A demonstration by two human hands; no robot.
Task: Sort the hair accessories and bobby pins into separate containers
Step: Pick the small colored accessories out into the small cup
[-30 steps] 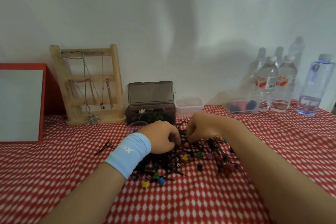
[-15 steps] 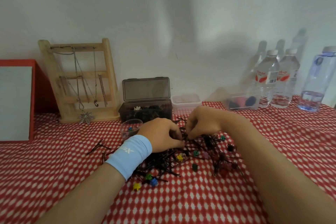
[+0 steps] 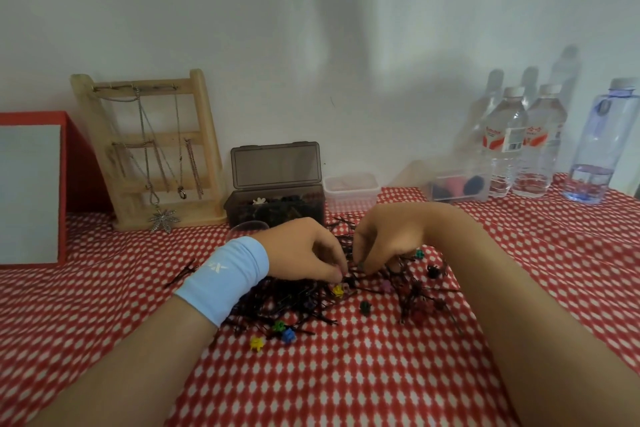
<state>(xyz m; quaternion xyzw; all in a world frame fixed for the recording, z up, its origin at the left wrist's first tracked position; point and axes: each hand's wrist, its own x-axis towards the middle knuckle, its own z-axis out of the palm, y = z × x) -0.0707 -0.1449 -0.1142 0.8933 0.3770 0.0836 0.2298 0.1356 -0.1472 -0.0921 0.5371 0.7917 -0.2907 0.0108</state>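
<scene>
A tangled pile of black bobby pins point(image 3: 294, 298) lies on the red checked cloth, mixed with tiny claw clips: yellow point(image 3: 257, 343), blue point(image 3: 288, 334), green point(image 3: 278, 325) and several dark red ones point(image 3: 419, 312). My left hand point(image 3: 304, 253), with a light blue wristband, pinches into the pile's middle. My right hand point(image 3: 388, 239) faces it, its curled fingertips down among the pins; the pinned pieces are hidden. Behind stand a dark box point(image 3: 277, 208) with its lid up, a small clear cup point(image 3: 247, 227) and a clear tub point(image 3: 351, 191).
A wooden jewellery stand point(image 3: 156, 149) with necklaces and a red-framed board point(image 3: 31, 191) stand at the back left. A clear tub with pink and black items point(image 3: 460, 187) and water bottles point(image 3: 509, 149) are at the back right. Two stray pins point(image 3: 183, 272) lie left.
Both hands stay in the pile, with the fingertips drawn closer together at its middle. The view has shifted slightly.
</scene>
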